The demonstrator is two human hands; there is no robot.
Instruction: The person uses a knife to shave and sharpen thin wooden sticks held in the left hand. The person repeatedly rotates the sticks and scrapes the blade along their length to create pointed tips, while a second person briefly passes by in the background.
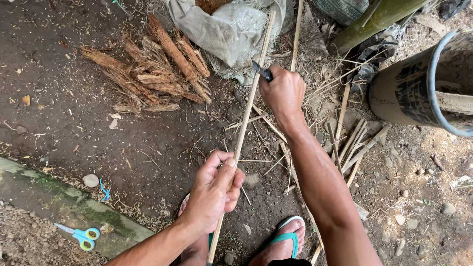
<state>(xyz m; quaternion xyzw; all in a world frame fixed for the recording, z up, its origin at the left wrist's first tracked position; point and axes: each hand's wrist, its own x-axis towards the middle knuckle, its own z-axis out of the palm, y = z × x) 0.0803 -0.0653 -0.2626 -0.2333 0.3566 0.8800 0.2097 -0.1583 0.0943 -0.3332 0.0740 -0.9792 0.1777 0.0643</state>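
Left hand (213,193): fingers curled and clamped around a long, thin, pale bamboo strip (245,125), thumb pressed along its upper side.
Right hand (283,93): fist closed tight on the dark handle of a small knife (261,70); blade end rests against the strip.
Strip position: runs diagonally from low centre, between the feet, up past both hands toward the grey woven sack (231,29); held above the dirt ground (74,108).
Second strip: a similar pale stick (296,34) lies just beside the first, near the top edge.
Offcuts: short split bamboo slivers (352,145) scattered on the ground to the right of the right forearm.
Bundle: brown fibrous husk pieces (157,69) heaped upper left, well apart from the hands.
Container: dark round bucket with a blue rim (433,74) at right edge.
Scissors: small scissors with blue and yellow handles (79,235) on the concrete ledge, lower left.
Feet: teal flip-flop sandal (288,239) under the right forearm.
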